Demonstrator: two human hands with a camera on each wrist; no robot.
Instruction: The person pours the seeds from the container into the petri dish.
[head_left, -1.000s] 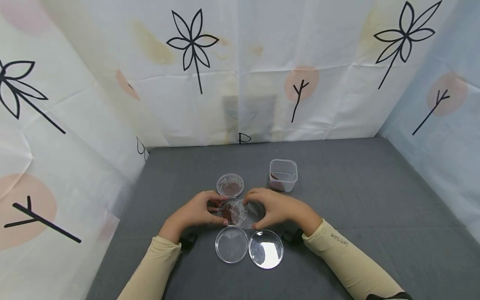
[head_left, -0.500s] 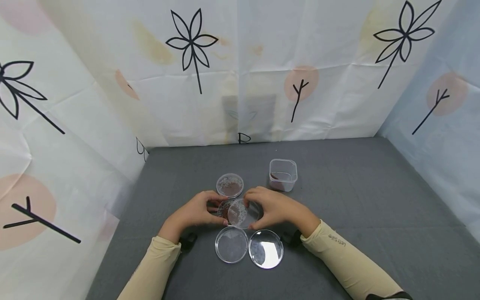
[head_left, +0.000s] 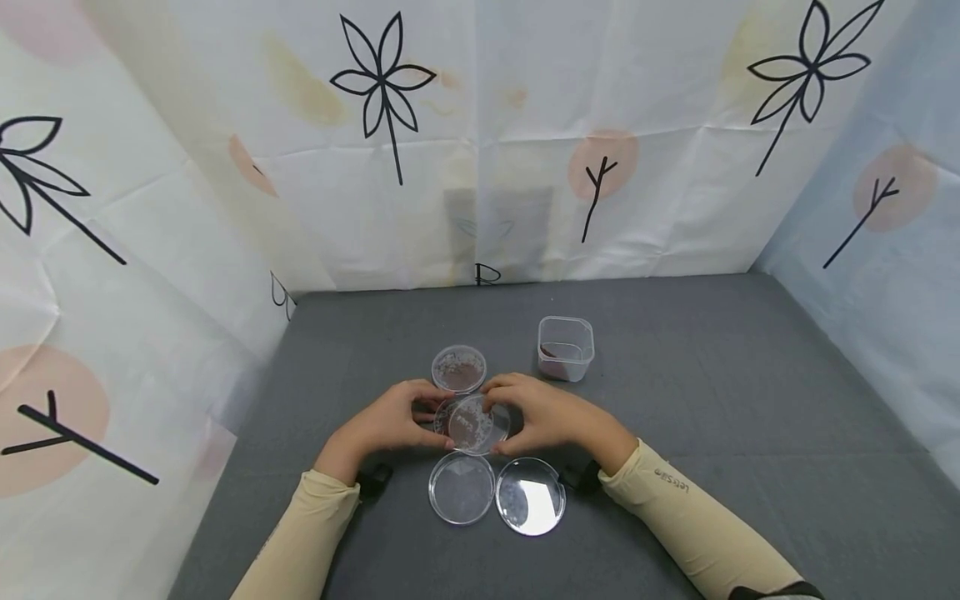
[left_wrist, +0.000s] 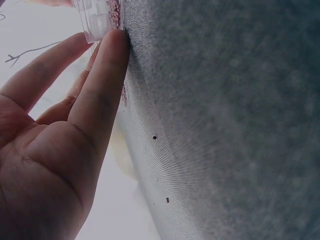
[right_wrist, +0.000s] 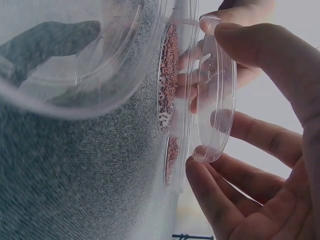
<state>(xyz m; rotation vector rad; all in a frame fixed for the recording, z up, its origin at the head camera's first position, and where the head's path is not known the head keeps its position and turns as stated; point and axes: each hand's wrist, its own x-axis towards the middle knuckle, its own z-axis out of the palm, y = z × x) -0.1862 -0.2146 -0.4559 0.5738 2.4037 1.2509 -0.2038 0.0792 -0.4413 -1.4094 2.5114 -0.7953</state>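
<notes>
A clear petri dish (head_left: 442, 415) with reddish-brown grains and white bits lies on the grey table. My left hand (head_left: 392, 423) holds its left edge between thumb and fingers. In the left wrist view its fingertips touch the dish's clear wall (left_wrist: 95, 25). My right hand (head_left: 551, 414) pinches a clear round lid (head_left: 495, 433) by its rim. The lid overlaps much of the dish. In the right wrist view the lid (right_wrist: 215, 95) is tilted and a little above the grains (right_wrist: 169, 65). It partly veils the dish's contents in the head view.
Behind the hands stands another petri dish (head_left: 459, 369) with grains. A square clear tub (head_left: 566, 346) with some reddish-brown stuff is at the back right. Two clear round dishes or lids, one left (head_left: 461, 490) and one right (head_left: 530, 497), lie in front. Patterned cloth walls (head_left: 637, 208) surround the table.
My right hand has moved slightly left with the lid, which now overlaps more of the dish. My left hand has stayed at the dish's edge.
</notes>
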